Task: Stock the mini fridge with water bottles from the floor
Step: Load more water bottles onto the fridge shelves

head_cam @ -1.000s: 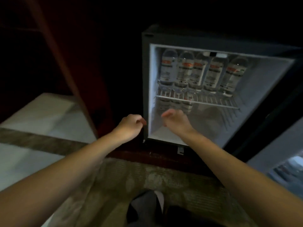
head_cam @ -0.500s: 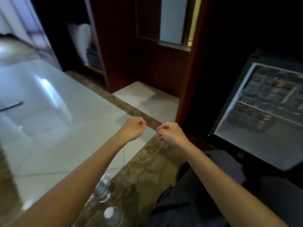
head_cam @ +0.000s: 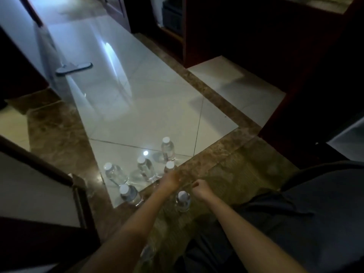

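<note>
You're leaning over the water bottles (head_cam: 145, 168) now: I'm counting 6 standing upright, white caps up, in a loose cluster where the glossy tile floor (head_cam: 157, 107) meets the brown marble border (head_cam: 226, 164). Your left hand (head_cam: 169, 181) is hovering right against the front bottle (head_cam: 169, 165) with its fingers curled, but it's blurring and I can't tell whether it's gripping anything. Your right hand (head_cam: 201, 189) is hanging loosely curled and holding nothing, just above the closest bottle (head_cam: 182, 200), which is standing between your forearms. The fridge isn't showing plainly.

These are looking like thin, clear plastic bottles, probably full, so I'm expecting a modest weight and walls that give under a hard squeeze. I'm judging the smooth body a bit slippery, so wrapping your fingers around the middle, or just under the stiff cap, is looking safest. They're standing close together, so a careless nudge could be toppling a neighbour.
</note>
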The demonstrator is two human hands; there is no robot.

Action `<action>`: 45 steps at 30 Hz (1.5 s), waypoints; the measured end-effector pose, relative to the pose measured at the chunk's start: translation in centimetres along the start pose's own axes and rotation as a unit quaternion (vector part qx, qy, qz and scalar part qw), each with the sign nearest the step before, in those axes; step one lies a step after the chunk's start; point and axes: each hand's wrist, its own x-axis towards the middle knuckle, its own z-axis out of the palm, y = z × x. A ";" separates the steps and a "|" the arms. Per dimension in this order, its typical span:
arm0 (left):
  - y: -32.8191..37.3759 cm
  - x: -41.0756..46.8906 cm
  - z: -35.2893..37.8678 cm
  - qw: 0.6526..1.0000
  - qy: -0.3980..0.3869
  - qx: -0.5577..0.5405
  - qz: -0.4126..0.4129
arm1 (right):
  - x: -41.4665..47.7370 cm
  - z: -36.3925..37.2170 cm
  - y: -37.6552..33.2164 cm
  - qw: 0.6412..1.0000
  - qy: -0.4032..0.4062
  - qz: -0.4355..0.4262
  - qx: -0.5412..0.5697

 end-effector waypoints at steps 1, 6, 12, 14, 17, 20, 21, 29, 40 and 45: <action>-1.0 0.0 0.8 1.000 -0.015 -0.003 -0.002 | 0.0 0.2 0.2 1.000 -0.013 0.007 -0.004; -4.0 0.2 4.7 0.999 -0.050 0.012 0.013 | 0.8 0.8 1.9 0.998 -0.044 0.027 -0.032; -3.5 -0.1 6.0 0.997 0.025 0.050 0.048 | 1.3 0.2 2.4 0.998 -0.043 0.036 -0.012; -3.4 0.1 6.1 0.998 0.029 0.035 0.040 | 1.4 0.0 2.6 0.998 -0.035 0.044 -0.017; -3.2 0.1 5.9 0.999 0.033 0.010 0.036 | 1.6 -0.3 3.3 0.998 -0.024 0.052 -0.014; -2.4 -0.4 5.5 0.997 0.053 -0.024 0.043 | 1.0 -0.9 3.0 0.999 -0.016 0.049 -0.012; -1.9 -0.5 5.1 0.996 0.060 -0.031 0.051 | 1.0 -1.2 2.8 0.999 -0.013 0.041 -0.012; 8.0 -2.9 -0.8 0.975 0.137 -0.028 0.174 | -2.4 -6.3 -1.5 0.989 -0.019 -0.138 0.051; 25.2 -5.5 -3.6 0.915 0.090 -0.058 0.389 | -6.3 -21.7 -1.7 0.961 0.155 -0.219 0.068; 33.0 -5.9 -0.4 0.896 0.072 -0.092 0.428 | -7.5 -28.8 0.8 0.935 0.279 -0.214 0.041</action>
